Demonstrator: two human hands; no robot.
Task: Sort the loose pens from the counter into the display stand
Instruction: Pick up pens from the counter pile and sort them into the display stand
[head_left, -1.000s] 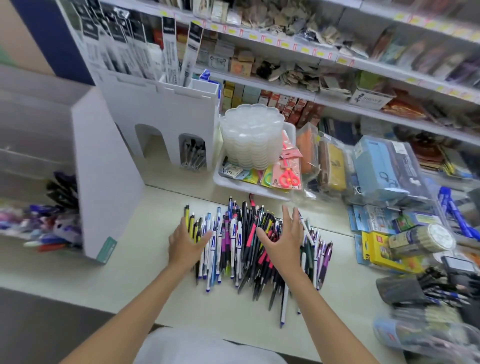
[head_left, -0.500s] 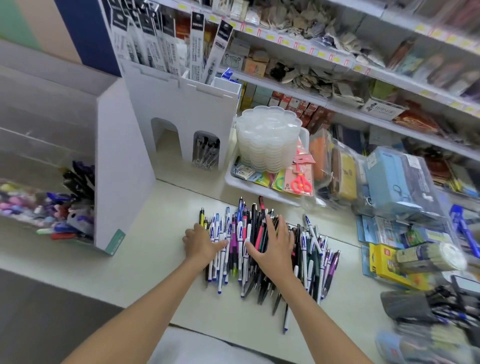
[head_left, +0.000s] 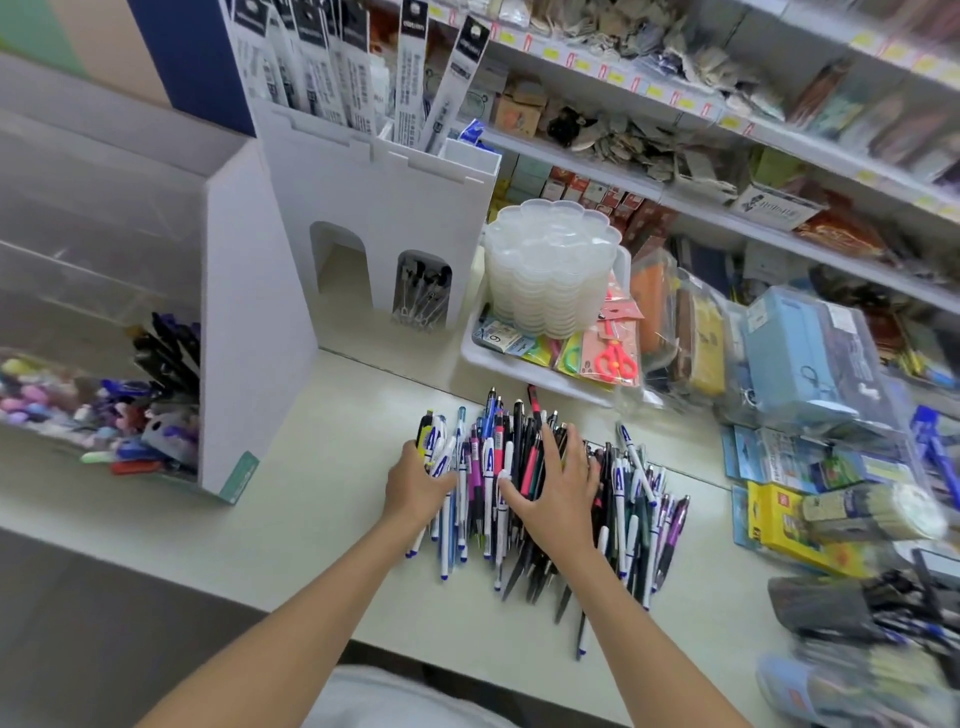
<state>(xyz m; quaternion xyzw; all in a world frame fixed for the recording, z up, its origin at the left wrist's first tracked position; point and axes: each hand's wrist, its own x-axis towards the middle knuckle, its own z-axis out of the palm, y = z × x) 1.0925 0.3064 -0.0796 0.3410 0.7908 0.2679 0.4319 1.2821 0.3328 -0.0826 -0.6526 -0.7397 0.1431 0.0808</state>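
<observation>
Dozens of loose pens (head_left: 628, 499) lay in one rough bundle on the pale counter (head_left: 322, 509), with most barrels parallel and pointing away from you. White barrels with blue lettering were mixed with black, pink, purple and blue ones, and a few stragglers stuck out at the near edge. The bundle sat well to the right of the display stand (head_left: 254, 322), whose clear compartments held dark and coloured pens. It lay just in front of a white tray (head_left: 498, 358) carrying a stack of clear plastic palettes (head_left: 550, 270).

Compared with one second earlier, your left hand (head_left: 415, 486) and right hand (head_left: 558, 486) stood closer together and the bundle looked tighter. The left hand, flat then, had curled.

Your left hand rested at the bundle's left edge, curled round the outermost white and yellow pens and gripping them. Your right hand lay palm down on the middle of the bundle. Its fingers (head_left: 569, 449) were straight and spread, and its thumb stretched toward the left hand, pressing without gripping. Both bare forearms reached forward from the lower edge and converged on the pens.
</observation>
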